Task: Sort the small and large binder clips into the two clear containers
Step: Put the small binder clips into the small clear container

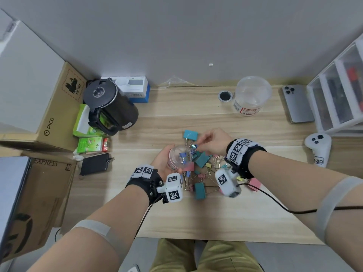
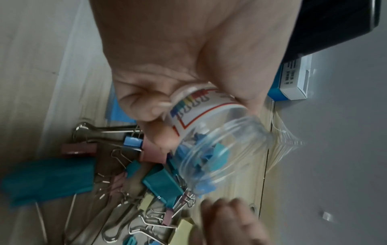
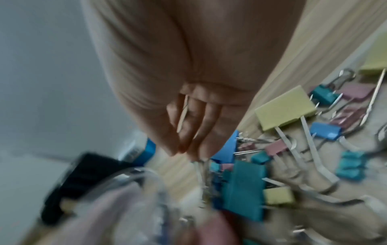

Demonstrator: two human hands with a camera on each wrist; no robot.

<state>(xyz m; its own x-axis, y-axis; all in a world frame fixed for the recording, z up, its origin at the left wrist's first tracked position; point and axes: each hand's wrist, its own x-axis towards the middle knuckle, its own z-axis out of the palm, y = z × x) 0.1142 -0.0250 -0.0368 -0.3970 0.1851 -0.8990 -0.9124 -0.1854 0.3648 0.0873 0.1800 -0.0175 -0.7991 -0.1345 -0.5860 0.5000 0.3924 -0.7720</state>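
Left hand point(image 1: 164, 160) gripping jar point(image 1: 179, 157), right hand's point(image 1: 214, 141) clip point(image 1: 194, 147) blurred

Two clear containers: one jar point(image 1: 179, 157) tilted at the near-left edge of the clip pile point(image 1: 204, 169), one tub point(image 1: 252, 96) well beyond the pile. Two hands. In the pile, roughly four large teal clips; the small ones are too tangled to count.

A glossy clear plastic jar point(image 1: 179, 157) with a paper label, matt coloured binder clips point(image 1: 200, 190) with shiny wire handles, lay on a smooth, pale wood-grain desk point(image 1: 225, 218).
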